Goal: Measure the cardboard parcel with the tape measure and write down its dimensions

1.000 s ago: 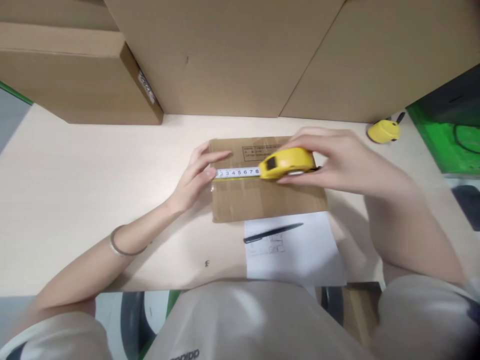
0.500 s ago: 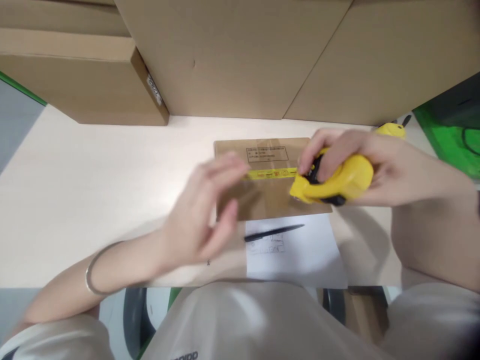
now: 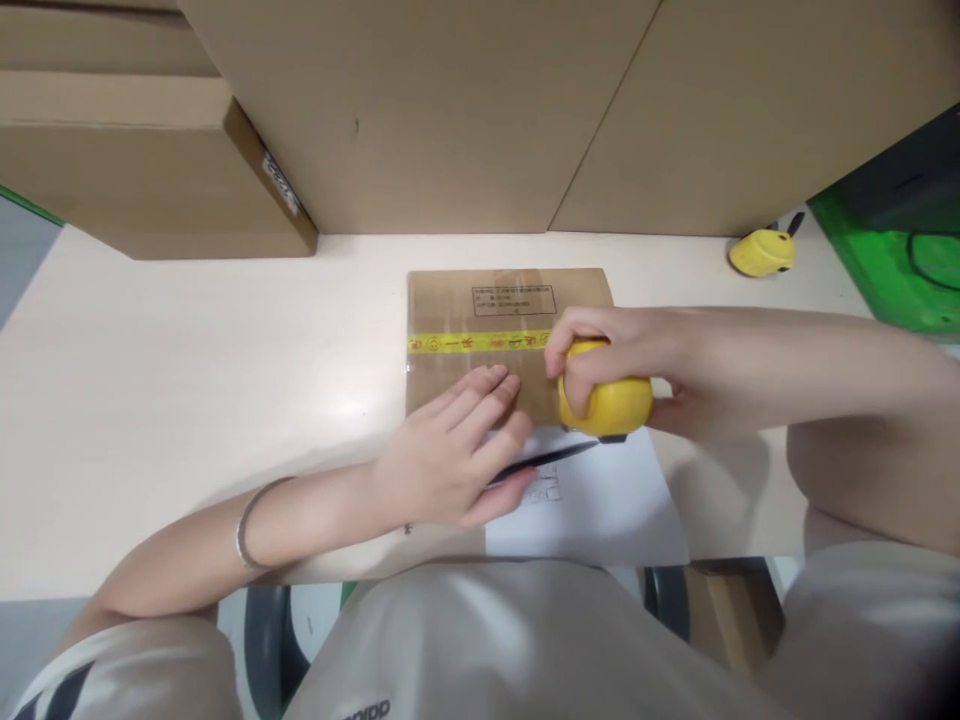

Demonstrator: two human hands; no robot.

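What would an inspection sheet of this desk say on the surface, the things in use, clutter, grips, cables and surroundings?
Surface: pale tabletop, with a small dark mark near its front edge.
Job's things: flat cardboard box crossed by a yellow strip; yellow tape measure; white paper; black pen.
Clutter: another yellow object at the back right.
Grips: right grip holds the tape measure; left grip has fingers and thumb on either side of the pen, whether closed on it cannot be told.
Cables: dark cable at the far right.
Surroundings: tall cardboard behind; brown carton at back left.
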